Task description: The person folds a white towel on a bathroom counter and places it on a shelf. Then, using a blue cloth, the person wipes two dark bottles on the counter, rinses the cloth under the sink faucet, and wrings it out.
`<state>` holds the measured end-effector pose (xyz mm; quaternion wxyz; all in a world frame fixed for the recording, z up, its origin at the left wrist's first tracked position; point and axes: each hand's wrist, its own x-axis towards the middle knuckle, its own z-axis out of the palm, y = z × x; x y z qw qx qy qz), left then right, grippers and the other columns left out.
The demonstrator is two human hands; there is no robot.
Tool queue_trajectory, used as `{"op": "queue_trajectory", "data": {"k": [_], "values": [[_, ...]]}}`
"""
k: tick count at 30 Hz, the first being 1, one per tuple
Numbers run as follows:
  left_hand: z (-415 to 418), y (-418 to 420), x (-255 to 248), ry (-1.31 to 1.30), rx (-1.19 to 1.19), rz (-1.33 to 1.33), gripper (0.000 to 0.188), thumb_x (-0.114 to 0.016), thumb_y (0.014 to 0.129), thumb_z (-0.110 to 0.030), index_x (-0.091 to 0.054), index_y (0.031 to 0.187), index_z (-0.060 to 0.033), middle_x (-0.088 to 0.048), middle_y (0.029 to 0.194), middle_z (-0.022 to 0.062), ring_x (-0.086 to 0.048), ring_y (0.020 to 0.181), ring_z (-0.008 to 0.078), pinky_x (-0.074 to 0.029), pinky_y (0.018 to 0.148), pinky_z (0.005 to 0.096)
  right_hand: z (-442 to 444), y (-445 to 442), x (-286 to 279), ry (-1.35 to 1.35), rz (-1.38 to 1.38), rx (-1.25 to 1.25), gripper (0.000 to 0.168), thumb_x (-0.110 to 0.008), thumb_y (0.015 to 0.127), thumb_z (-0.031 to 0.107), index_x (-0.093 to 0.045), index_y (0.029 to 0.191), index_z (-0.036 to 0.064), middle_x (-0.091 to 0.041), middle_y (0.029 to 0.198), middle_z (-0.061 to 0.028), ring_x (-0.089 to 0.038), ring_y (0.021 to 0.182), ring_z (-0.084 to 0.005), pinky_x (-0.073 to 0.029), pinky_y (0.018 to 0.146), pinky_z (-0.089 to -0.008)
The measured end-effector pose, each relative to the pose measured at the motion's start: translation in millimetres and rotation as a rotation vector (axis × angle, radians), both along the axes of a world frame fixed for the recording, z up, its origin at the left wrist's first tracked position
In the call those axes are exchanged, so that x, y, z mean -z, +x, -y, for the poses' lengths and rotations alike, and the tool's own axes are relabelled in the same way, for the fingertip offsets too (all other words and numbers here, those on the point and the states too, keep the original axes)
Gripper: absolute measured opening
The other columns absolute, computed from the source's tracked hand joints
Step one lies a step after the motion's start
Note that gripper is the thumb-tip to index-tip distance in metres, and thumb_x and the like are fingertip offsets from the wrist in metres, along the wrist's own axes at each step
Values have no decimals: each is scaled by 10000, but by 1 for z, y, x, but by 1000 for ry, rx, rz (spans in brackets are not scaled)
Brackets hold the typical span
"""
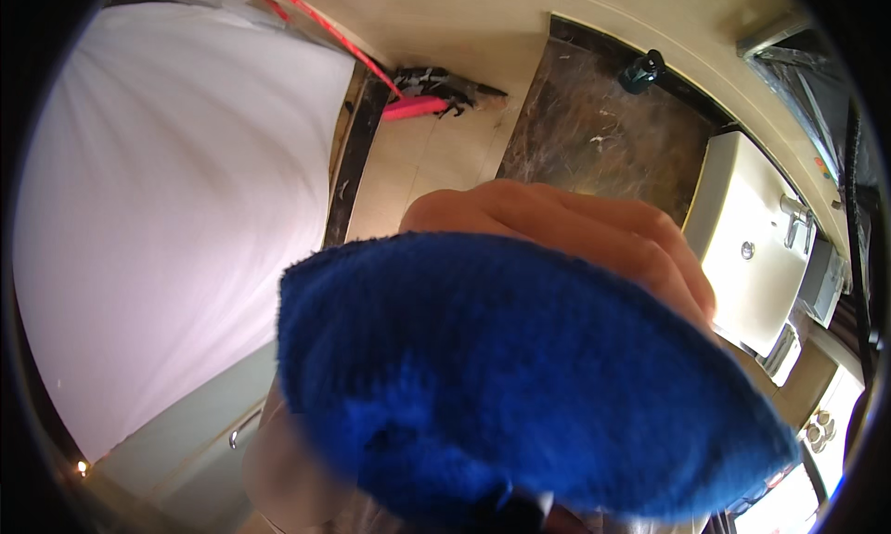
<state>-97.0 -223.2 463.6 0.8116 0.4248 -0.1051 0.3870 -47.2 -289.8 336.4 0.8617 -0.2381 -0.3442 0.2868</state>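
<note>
A blue fleecy cloth (529,367) fills the lower middle of the view, very near the camera. Curled fingers of one hand, which looks to be my left hand (578,231), show along its far edge; the cloth hides the palm and thumb. A blurred pale shape, perhaps a forearm, lies under the cloth at lower left. My right hand is not in view. Below the cloth's bottom edge is a small dark object (518,509), too blurred to name.
White fabric (195,186) hangs at left, near a metal handle (240,433). Behind the hand are a pink cleaning head (418,107) on a red pole (334,33), a brown marble-look surface (592,130) and a dark container (640,73). A white washbasin (738,283) with a tap (797,221) stands at right.
</note>
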Motion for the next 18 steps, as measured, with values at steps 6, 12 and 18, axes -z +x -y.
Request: {"op": "queue_trajectory", "data": {"k": [6,12,18], "values": [[-63,-6,72,304,58,-304,387,-710,878,-155,-537,1183,8,-679,1068,155,-661,926,254,-546,811,389,-1,20,-25,-338,-277,-265,505,-485,997,455,-582,1143,-19,-673,946,-164,-676,723,-244,-577,600,-386],[-94,-2,131,247,49,-594,508,-745,846,-122,-523,1281,18,-672,1124,160,-676,978,251,-549,875,377,-14,37,-6,-510,-627,-324,497,-441,1025,447,-584,1140,-14,-678,939,-149,-687,736,-224,-590,597,-357],[-95,24,123,-160,56,-577,520,-770,827,-219,-564,1241,20,-670,1077,137,-669,913,197,-544,808,318,-17,43,23,-698,32,-122,610,-705,897,323,-458,1349,-3,-620,1140,-160,-620,1005,-210,-507,833,-335]]}}
